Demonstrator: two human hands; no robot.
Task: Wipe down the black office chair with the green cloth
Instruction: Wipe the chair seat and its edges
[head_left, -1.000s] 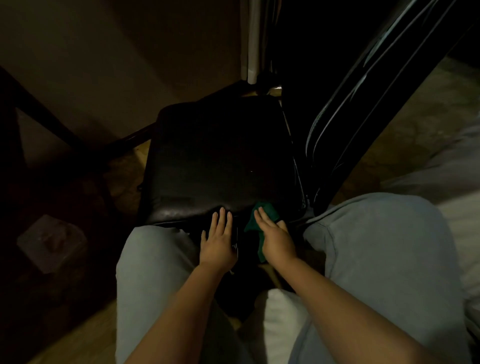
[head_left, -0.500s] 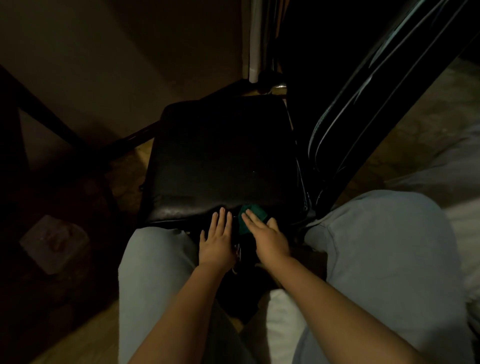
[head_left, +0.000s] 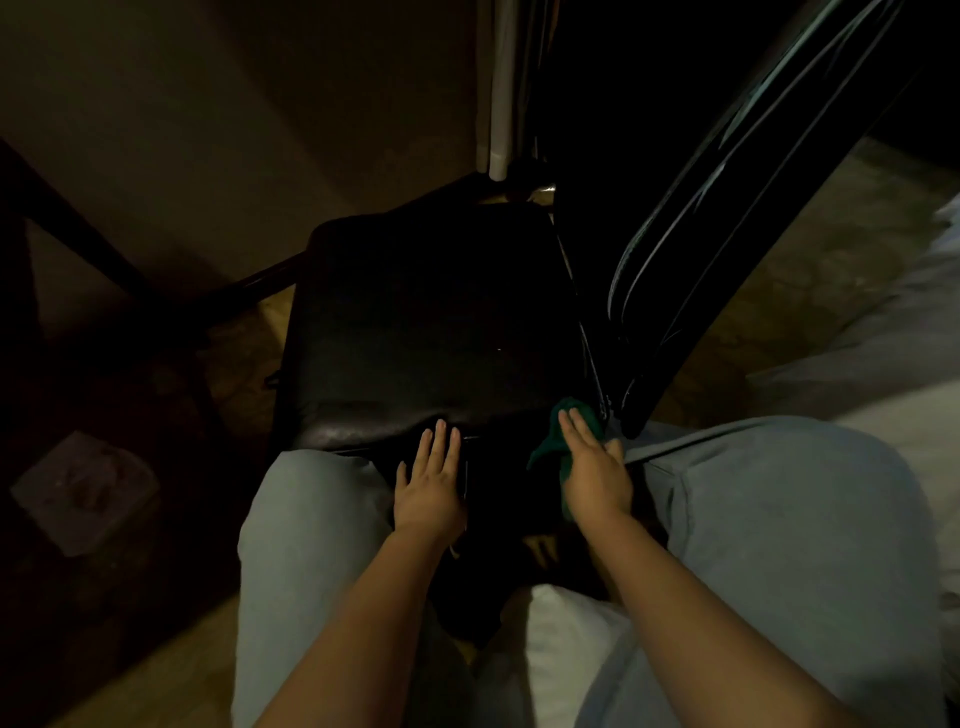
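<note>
— Cloth position?
— The green cloth (head_left: 545, 449) sits at the near right corner of the black office chair (head_left: 431, 322), on the seat just beside the foot of the backrest (head_left: 727, 218). It lies under the right hand (head_left: 592, 467). Part of it hangs over the seat's front edge.
— Grip?
— Nothing clasped. The right hand's fingers lie straight and the palm presses the cloth flat. The left hand (head_left: 434, 478) lies flat on the same front edge, holding nothing, probably steadying the chair.
— Step?
— Judged to be wiping the seat's near edge. Light too dim to tell how much is done.
— Next move?
— Likely a firm sweep away across the seat with the cloth kept spread, then the backrest.
</note>
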